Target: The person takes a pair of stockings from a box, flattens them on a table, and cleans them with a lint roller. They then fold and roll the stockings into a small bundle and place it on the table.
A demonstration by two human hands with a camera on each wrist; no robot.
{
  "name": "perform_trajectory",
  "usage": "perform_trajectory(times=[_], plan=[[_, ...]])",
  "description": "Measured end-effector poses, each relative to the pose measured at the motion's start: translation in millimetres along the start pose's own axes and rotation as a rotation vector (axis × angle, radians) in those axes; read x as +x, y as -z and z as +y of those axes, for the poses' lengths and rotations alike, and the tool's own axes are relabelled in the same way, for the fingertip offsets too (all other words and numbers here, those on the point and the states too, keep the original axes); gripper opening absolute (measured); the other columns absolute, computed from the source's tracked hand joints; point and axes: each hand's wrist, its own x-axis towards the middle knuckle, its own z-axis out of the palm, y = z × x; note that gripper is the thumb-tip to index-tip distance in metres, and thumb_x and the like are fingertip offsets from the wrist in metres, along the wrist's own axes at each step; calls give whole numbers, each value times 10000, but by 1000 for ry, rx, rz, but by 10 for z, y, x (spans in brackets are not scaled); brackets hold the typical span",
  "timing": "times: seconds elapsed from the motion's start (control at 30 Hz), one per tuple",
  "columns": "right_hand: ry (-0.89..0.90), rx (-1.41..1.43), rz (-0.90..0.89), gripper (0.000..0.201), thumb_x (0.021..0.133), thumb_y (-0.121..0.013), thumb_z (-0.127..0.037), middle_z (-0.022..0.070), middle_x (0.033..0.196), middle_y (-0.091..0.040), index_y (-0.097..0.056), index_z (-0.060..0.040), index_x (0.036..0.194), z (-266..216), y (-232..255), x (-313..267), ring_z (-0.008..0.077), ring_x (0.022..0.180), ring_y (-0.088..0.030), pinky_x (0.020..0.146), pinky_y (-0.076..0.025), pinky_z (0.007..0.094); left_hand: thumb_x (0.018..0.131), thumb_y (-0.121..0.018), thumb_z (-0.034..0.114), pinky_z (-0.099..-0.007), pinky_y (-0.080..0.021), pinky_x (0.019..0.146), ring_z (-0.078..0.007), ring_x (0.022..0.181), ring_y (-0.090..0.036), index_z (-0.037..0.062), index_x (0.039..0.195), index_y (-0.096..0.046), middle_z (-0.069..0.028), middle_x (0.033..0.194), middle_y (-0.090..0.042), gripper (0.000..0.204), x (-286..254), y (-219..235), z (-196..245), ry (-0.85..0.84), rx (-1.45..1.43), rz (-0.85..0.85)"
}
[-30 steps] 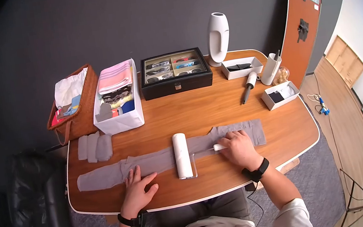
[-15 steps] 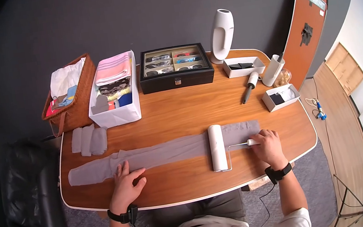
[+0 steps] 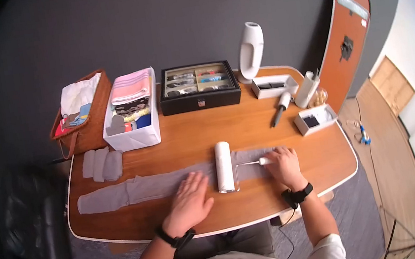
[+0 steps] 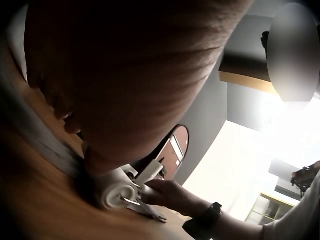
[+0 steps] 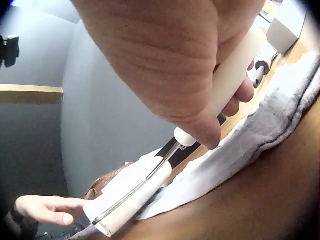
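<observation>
A long grey cloth (image 3: 147, 188) lies flat across the wooden table, near its front edge. Across the cloth sits a white lint roller (image 3: 224, 167), its wire frame on the right side. My right hand (image 3: 285, 167) grips the roller's white handle, and in the right wrist view the fingers of the right hand (image 5: 200, 75) wrap round that handle (image 5: 235, 75). Left of the roller, my left hand (image 3: 189, 203) rests with extended fingers on the cloth. The left wrist view shows the roller (image 4: 119, 190) close beyond the left hand (image 4: 115, 85).
Rolled grey cloths (image 3: 102, 165) lie at the left. Behind them stand a wicker basket (image 3: 86, 133), a white bin of folded textiles (image 3: 133, 139) and a black glasses case (image 3: 201, 102). A white vase (image 3: 251, 52), small boxes (image 3: 317, 119) and another roller (image 3: 281, 108) are at the right.
The roller first moved right along the cloth with my right hand, then came back left. My left hand has shifted right along the cloth, closer to the roller.
</observation>
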Motion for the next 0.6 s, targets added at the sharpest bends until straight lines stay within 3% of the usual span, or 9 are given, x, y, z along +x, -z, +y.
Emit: perform_trajectory(times=[0.13, 0.2, 0.3, 0.4, 0.6], plan=[[-42, -56, -6, 286, 780, -859, -208, 87, 1015, -740, -835, -179, 1063, 261, -40, -96, 318, 1056, -711, 920, -504, 478, 1052, -637, 356, -505, -294, 1344, -474, 1620, -358, -50, 1628, -459, -288, 1726, -415, 726, 435, -388, 77, -41, -19, -48], [-49, -70, -34, 280, 812, -846, -216, 89, 1000, -738, -834, -178, 1089, 372, 102, -178, 324, 1055, -709, 921, -505, 489, 1048, -649, 402, -602, -285, 1327, -516, 1626, -320, 14, 1645, -470, -269, 1750, -387, 734, 472, -478, 122, 40, 2, -154], [-112, -98, -77, 288, 831, -837, -214, 94, 1009, -746, -833, -182, 1117, 590, 270, -329, 333, 1062, -707, 939, -506, 501, 1034, -677, 443, -728, -253, 1286, -542, 1635, -273, 86, 1656, -480, -240, 1781, -344, 744, 361, -473, 163, 54, 78, -130], [-162, -110, -92, 299, 834, -833, -209, 101, 1029, -755, -833, -194, 1133, 954, 362, -532, 347, 1064, -707, 952, -509, 512, 1022, -698, 458, -797, -225, 1250, -536, 1647, -241, 119, 1663, -481, -218, 1801, -311, 757, 278, -507, 91, 61, 77, -108], [-246, -180, -63, 245, 821, -843, -192, 93, 976, -754, -849, -189, 1067, 1164, 597, -661, 335, 1029, -711, 969, -503, 500, 1024, -702, 466, -765, -211, 1273, -532, 1650, -239, 114, 1670, -470, -222, 1797, -319, 772, 195, -435, 20, 88, 93, -112]])
